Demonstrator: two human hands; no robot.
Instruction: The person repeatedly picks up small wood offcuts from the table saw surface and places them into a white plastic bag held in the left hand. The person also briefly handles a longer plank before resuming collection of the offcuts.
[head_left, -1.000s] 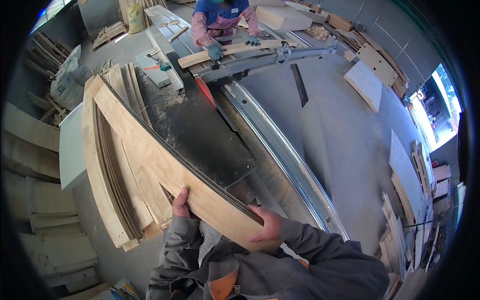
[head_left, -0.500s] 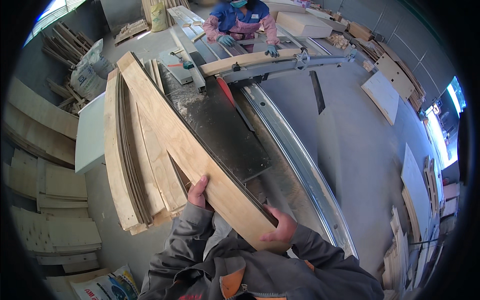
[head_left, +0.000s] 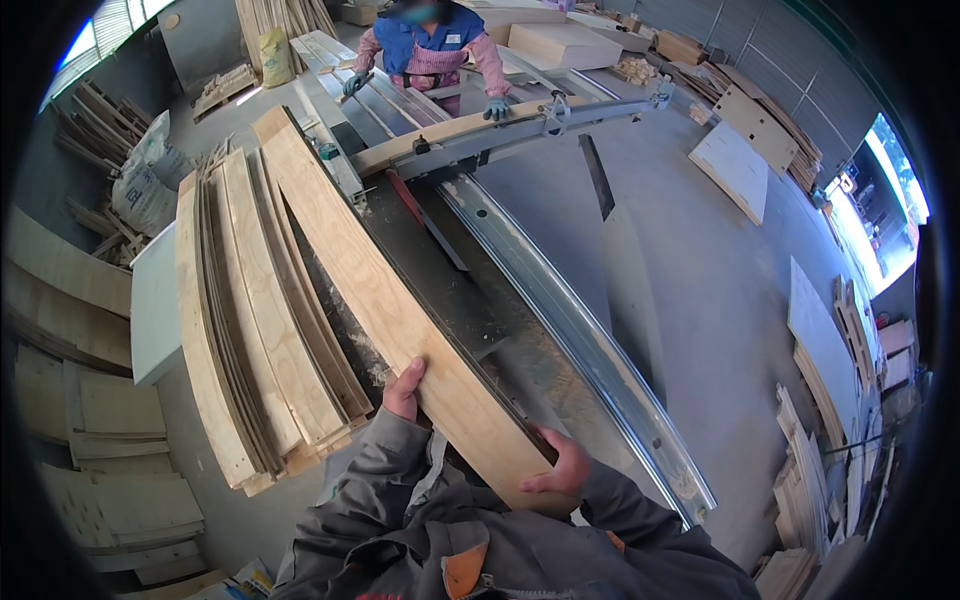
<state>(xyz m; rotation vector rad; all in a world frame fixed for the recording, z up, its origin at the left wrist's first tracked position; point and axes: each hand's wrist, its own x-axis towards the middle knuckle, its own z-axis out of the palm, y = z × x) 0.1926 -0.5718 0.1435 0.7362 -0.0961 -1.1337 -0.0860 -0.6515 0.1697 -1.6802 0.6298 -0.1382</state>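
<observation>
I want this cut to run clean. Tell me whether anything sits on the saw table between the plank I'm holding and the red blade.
Nothing visible does. The plank, held at its near end by the left hand and right hand, lies along the dark saw table. The table between it and the red blade shows only sawdust. The stacked boards lie off to the left.

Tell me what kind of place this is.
Most likely a woodworking shop: a long plywood strip lies on a sliding table saw, cut strips are stacked beside it, and wood panels lie on the floor.
</observation>
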